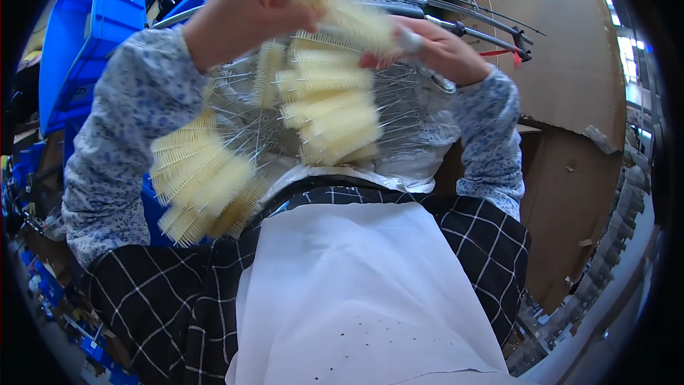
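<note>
Holds one pale yellow brush [356, 23] up over a stack of similar brushes [331, 110], blurred, between both hands. Pinches its left end with bent fingers of the left hand [246, 11]; grips its right end in curled fingers of the right hand [445, 50]. Has a second heap [199, 178] by the left forearm. Wears a black checked garment [153, 299] under a white cloth [356, 271]. Has blue bins [92, 36] at far left, brown cardboard [570, 50] at right.

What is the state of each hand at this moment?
Left hand: curled at a pale-yellow bristle brush; blur hides its grip.
Right hand: closed on that brush.
</note>
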The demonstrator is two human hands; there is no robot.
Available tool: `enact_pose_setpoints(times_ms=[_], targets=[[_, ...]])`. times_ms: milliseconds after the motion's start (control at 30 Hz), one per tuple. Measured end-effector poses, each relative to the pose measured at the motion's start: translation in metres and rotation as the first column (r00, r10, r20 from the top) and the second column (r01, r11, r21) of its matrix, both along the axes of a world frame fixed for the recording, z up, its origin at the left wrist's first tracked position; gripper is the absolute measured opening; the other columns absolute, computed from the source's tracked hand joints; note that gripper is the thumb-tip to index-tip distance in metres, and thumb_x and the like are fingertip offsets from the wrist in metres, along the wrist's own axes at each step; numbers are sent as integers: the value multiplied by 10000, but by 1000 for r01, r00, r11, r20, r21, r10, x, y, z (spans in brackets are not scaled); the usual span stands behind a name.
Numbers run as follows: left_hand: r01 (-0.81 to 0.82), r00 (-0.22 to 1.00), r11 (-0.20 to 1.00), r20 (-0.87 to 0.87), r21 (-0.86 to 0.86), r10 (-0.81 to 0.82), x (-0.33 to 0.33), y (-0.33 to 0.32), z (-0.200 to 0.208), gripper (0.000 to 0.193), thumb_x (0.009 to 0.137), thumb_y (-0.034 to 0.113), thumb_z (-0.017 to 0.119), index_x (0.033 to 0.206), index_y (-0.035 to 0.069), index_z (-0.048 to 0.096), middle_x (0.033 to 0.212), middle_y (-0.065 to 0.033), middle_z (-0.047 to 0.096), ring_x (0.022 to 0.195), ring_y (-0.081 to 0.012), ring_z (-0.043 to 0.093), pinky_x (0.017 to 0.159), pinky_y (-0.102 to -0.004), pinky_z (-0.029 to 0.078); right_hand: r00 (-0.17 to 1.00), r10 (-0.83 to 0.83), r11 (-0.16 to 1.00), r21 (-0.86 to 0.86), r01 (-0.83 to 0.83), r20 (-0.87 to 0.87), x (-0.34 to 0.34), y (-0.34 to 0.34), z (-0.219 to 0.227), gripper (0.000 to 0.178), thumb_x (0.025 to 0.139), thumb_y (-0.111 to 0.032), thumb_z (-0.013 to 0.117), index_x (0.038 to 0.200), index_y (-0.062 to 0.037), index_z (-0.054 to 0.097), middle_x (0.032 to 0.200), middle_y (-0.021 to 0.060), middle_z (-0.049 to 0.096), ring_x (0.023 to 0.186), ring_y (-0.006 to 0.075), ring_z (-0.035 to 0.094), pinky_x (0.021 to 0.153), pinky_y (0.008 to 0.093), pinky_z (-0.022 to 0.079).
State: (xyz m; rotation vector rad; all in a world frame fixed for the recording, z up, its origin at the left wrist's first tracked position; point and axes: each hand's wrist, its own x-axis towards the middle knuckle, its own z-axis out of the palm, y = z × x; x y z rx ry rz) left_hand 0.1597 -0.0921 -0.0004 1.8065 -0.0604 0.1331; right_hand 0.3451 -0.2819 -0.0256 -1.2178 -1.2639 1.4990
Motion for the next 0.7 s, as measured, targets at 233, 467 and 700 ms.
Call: enact_pose_setpoints(times_ms=[233,467,700], targets=[[148,896,884,-438,443,69,-17,15,-23,447,773,93,545,1167,64,334,1055,-135,460,762,-196,554,674,-289,466,219,-536,816,433,384,816,27,34,-46,261,817,-229,491,1050,-120,534,833,78,589,810,205,541,732,320,428],[589,806,173,-590,789,-51,-15,14,-76,555,665,-5,535,1183,136,394,1268,-49,353,1133,-223,362,947,-375,273,-163,-350,833,386,396,923,65,63,-77,282,825,-260,415,1073,-278,547,949,26,592,896,208,486,811,372,346],[642,764,-66,-645,764,-29,-21,27,-108,459,661,62,564,1105,151,485,1103,-61,488,1036,-201,443,880,-320,318,-162,-348,832,384,401,923,69,70,-81,282,828,-271,419,1080,-283,545,977,17,590,897,199,482,823,366,336]])
